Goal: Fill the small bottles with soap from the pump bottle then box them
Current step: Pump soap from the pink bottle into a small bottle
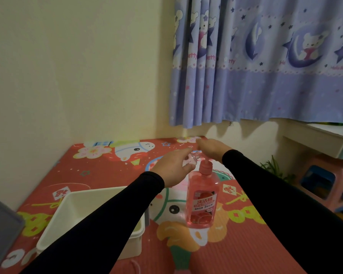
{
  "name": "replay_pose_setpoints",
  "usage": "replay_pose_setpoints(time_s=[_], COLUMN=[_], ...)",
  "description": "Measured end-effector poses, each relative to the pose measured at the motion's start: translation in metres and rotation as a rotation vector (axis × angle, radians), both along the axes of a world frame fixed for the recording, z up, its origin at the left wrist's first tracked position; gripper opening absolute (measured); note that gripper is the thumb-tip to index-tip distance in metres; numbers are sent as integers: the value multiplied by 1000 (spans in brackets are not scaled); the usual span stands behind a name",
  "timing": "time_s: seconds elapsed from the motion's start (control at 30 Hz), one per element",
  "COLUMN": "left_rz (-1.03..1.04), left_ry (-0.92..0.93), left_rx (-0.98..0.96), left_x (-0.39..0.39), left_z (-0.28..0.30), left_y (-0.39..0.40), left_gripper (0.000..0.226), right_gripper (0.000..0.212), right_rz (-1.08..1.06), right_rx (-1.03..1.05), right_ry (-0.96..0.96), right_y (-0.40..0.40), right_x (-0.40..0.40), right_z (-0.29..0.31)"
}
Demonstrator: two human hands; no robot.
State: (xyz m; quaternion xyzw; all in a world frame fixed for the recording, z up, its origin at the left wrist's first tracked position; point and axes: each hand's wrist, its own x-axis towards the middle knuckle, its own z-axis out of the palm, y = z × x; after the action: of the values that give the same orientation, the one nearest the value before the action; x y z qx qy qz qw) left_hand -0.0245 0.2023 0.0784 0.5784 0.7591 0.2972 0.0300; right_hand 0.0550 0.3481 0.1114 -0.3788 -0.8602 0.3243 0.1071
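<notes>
A red cartoon-printed mat point(216, 252) covers the surface under both black-sleeved arms. Below and left of the left fingers stands a white box point(71, 212), open at the top; whether any bottles lie in it cannot be told. Directly beneath both hands the pump bottle point(203, 198) stands upright, its long axis vertical, holding pink soap. Its pink label carries large white Chinese characters, 洗洁精, with a smaller line below showing a "3"; the rest is too small to read.

The left hand point(171, 168) holds a small clear bottle point(190, 158), its fingers curled round it, just beside the pump head point(205, 165) on the left. The small bottle looks tilted toward the nozzle, though its mouth is too blurred to place exactly. The right hand point(212, 150) lies over the pump from the far side, fingers bent downward; how tightly they close cannot be told.

The coming press probably depends on the small bottle's mouth sitting under the nozzle, so the left hand is the nearer one for any correction.
</notes>
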Motion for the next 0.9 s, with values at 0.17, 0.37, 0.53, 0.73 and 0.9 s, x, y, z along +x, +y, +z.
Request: replay_pose_setpoints(time_s=[0.17, 0.37, 0.53, 0.73, 0.9], left_rz=[22, 26, 8, 15, 33], left_ry=[-25, -30, 16, 57, 63], left_rx=[34, 4, 4, 9, -25], left_x=[-1, 0, -5, -3, -3], left_z=[-1, -9, 0, -10, -14], left_y=[0, -1, 1, 2, 4], left_gripper=[45, 49, 44, 40, 49], right_gripper=[41, 37, 48, 44, 45], right_rz=[37, 39, 18, 33, 25], right_rx=[43, -23, -65, -50, -10], right_ry=[2, -5, 101, 94, 43], right_y=[-1, 2, 4, 4, -2], right_x=[-1, -4, -4, -5, 0], right_z=[-2, -16, -5, -17, -16])
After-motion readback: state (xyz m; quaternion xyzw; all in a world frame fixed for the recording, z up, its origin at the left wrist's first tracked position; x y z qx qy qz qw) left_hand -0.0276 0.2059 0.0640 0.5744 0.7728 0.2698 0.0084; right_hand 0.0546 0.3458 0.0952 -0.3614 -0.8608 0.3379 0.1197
